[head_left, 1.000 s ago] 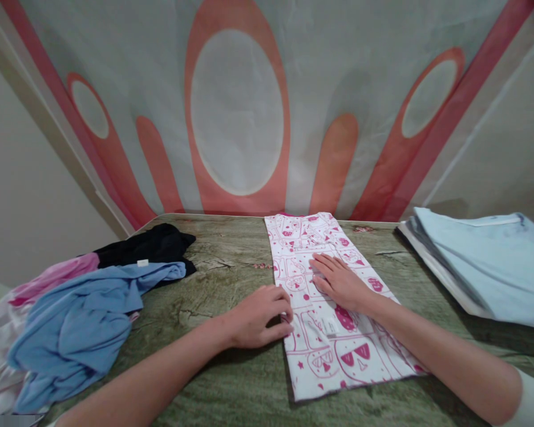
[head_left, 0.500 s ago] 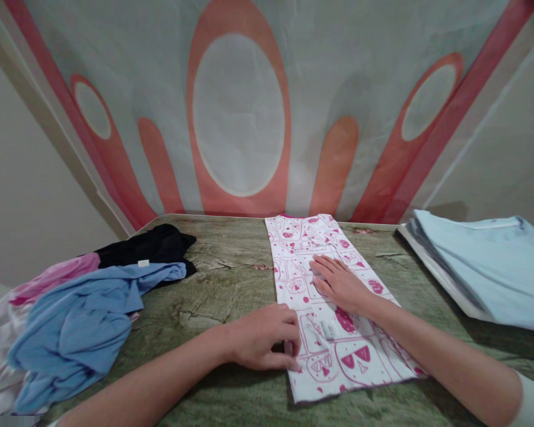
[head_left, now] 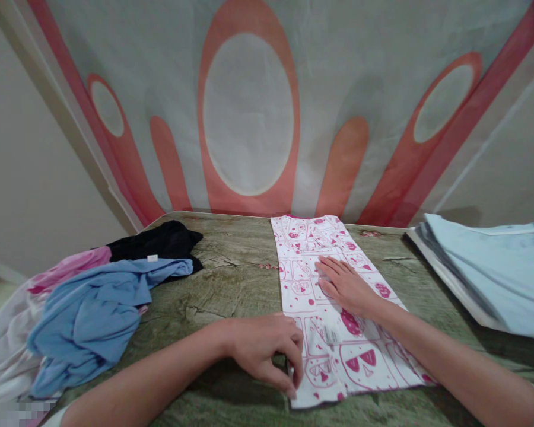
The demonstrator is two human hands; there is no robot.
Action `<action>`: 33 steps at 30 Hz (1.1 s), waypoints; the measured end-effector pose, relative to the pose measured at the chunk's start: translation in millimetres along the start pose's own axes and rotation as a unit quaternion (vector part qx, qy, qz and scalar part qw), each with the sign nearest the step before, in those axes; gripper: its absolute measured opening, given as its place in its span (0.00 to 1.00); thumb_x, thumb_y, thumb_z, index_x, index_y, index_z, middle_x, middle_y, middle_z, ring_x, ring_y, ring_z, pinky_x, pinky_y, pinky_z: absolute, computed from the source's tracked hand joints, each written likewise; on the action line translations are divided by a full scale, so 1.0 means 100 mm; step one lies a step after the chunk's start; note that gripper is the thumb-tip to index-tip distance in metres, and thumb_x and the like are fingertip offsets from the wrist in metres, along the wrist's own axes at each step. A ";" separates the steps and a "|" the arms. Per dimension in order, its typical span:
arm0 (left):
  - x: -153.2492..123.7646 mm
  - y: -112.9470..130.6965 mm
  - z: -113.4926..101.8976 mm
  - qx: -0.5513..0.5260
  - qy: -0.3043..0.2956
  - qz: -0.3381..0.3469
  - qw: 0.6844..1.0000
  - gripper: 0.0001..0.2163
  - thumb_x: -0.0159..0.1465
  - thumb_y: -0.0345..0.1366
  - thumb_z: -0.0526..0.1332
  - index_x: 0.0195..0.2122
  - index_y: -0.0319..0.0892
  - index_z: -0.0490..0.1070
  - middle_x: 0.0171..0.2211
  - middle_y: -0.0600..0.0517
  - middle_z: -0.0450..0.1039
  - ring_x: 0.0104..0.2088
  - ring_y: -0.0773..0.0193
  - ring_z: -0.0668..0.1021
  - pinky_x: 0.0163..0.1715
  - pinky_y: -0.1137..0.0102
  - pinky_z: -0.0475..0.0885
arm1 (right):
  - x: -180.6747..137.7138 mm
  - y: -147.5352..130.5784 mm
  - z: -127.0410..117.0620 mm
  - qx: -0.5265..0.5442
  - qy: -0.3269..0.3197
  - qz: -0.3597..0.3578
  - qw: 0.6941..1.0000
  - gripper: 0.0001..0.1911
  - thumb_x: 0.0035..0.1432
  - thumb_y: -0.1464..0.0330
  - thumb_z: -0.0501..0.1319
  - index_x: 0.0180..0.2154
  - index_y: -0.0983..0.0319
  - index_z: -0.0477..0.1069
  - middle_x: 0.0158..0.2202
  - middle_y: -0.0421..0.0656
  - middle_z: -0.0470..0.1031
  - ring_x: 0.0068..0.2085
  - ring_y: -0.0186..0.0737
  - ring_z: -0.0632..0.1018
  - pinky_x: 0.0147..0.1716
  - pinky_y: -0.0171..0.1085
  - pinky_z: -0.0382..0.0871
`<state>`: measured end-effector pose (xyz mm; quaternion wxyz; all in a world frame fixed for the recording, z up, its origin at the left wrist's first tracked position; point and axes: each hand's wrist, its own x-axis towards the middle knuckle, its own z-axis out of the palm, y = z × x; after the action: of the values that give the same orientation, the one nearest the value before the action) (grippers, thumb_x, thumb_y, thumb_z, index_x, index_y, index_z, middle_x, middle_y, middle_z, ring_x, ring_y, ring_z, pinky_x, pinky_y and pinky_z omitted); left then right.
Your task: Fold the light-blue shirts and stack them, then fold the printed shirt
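Observation:
A white shirt [head_left: 302,284] with a pink cartoon print lies folded into a long strip, running from the table's far edge toward me. My right hand [head_left: 345,284] rests flat on its middle, fingers stretched out together. At the strip's near left corner, my left hand [head_left: 269,353] has thumb and fingers closed on the cloth edge. A small label [head_left: 330,335] shows on the fabric between my hands.
To the left lies a loose heap with a blue garment [head_left: 89,314], a black one [head_left: 155,240], a pink one [head_left: 71,270] and white cloth [head_left: 9,344]. Folded clothes [head_left: 498,261] are stacked at the right. A printed sheet [head_left: 249,112] hangs behind the wood-patterned table [head_left: 231,284].
My left hand has moved slightly toward me and closed on the shirt's near left corner. My right hand stays flat on the cloth. The whole view has shifted a little.

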<state>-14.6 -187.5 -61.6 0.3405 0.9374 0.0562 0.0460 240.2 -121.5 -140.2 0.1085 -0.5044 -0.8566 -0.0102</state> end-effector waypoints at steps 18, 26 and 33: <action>-0.12 -0.39 0.08 0.278 0.113 -0.300 0.906 0.31 0.64 0.54 0.43 0.62 0.38 0.46 0.63 0.44 0.45 0.63 0.56 0.48 0.59 0.59 0.43 | 0.01 0.01 0.02 0.016 0.002 0.002 1.000 0.26 0.63 0.57 0.43 0.59 0.60 0.55 0.62 0.46 0.53 0.61 0.47 0.55 0.57 0.50 0.51; -0.05 -0.52 -0.08 0.297 0.202 -0.268 0.894 0.18 0.65 0.44 0.49 0.53 0.41 0.61 0.52 0.46 0.63 0.53 0.57 0.64 0.56 0.60 0.53 | -0.05 -0.25 -0.22 0.089 0.006 -0.085 0.992 0.26 0.63 0.59 0.44 0.60 0.60 0.53 0.63 0.45 0.51 0.63 0.44 0.51 0.59 0.47 0.49; 0.05 -0.79 -0.23 0.336 0.210 -0.249 0.884 0.15 0.65 0.42 0.50 0.51 0.44 0.62 0.52 0.47 0.63 0.55 0.56 0.61 0.56 0.57 0.51 | -0.09 -0.41 -0.34 0.146 -0.074 -0.153 0.975 0.26 0.63 0.57 0.44 0.60 0.59 0.53 0.63 0.44 0.49 0.63 0.42 0.51 0.60 0.46 0.46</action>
<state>-18.1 -111.5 -94.7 -0.0141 0.9192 0.3701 0.1337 214.8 -154.0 -105.2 0.1146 -0.3458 -0.9213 0.1356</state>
